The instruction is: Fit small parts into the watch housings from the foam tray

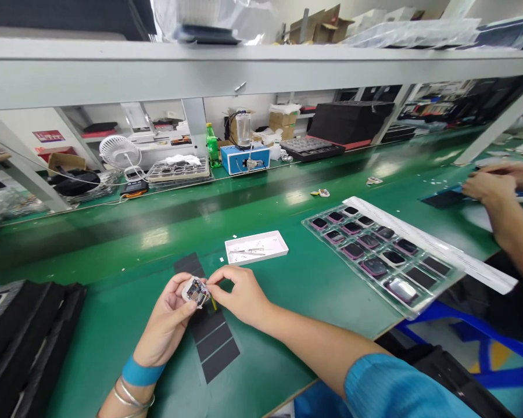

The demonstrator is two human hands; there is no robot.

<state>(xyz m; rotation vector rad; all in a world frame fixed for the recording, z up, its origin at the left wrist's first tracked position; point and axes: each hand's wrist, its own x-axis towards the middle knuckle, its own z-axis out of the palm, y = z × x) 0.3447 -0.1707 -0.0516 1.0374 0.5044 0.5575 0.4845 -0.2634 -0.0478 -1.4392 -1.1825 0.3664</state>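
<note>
My left hand [168, 313] is closed around a small white-rimmed smartwatch body [195, 292], its open side showing the circuitry. At the right edge of that watch body, the thumb and fingertips of my right hand [244, 297] are pinched together. What they grip is too small to make out. A short yellow strip [214, 304] hangs just below those fingertips. Beneath both hands lies a long black segmented strip [218, 347] on the green table. Just beyond my right hand stands a shallow white tray [280, 246] with metal tweezers [248, 252] and tiny parts inside.
To the right, a clear plastic tray [403, 307] carries several watch-sized pieces, with a long white strip [431, 244] along its edge. Black foam trays [30, 342] are stacked at the left. A co-worker's hands [492, 180] are at the far right. A shelf [261, 72] spans overhead.
</note>
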